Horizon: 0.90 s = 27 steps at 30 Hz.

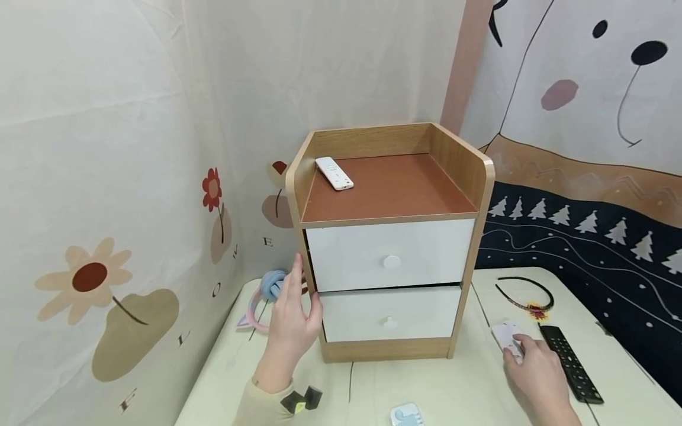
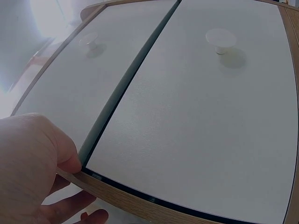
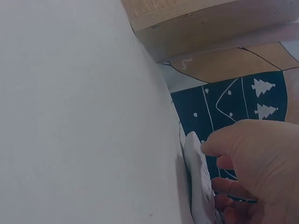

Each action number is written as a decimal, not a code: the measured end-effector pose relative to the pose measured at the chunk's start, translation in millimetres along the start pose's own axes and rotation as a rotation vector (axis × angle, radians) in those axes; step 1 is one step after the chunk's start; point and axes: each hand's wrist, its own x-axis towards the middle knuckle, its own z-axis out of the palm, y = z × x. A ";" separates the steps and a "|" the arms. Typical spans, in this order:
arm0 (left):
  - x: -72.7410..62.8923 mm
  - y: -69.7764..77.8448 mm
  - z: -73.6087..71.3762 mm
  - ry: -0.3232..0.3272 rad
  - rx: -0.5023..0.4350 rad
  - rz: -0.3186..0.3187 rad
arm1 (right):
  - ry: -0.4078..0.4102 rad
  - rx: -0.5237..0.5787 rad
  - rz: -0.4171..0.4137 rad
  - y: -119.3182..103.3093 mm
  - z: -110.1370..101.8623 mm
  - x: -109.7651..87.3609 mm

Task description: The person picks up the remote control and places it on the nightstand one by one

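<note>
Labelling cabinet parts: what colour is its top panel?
The top panel is plain reddish brown; it shows best in the head view.

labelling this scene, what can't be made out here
Inside the upper drawer: head view, hidden by its front.
Pale blue item: lower part cut off by head view's bottom edge.
White item: head view, partly covered by right fingers.
Black remote: button markings too small, head view.
</note>
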 end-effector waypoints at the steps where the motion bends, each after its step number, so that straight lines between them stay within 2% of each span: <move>1: -0.2 -0.1 -0.1 -0.002 0.002 -0.003 | -0.007 -0.008 -0.006 0.8 0.7 0.1; 8: -1.3 -0.9 0.0 -0.011 0.002 -0.007 | -0.018 -0.042 0.018 -2.0 1.5 -1.6; 12: -1.7 -1.1 -0.4 -0.015 0.006 -0.017 | -0.065 -0.060 0.035 -2.9 4.1 -1.0; 17: -2.0 -1.2 -0.8 -0.020 0.008 -0.022 | -0.100 -0.075 0.004 -5.1 4.2 -2.1; 27: -0.9 0.7 -1.4 -0.032 0.014 -0.020 | -0.212 -0.090 0.017 -11.5 -6.2 -4.5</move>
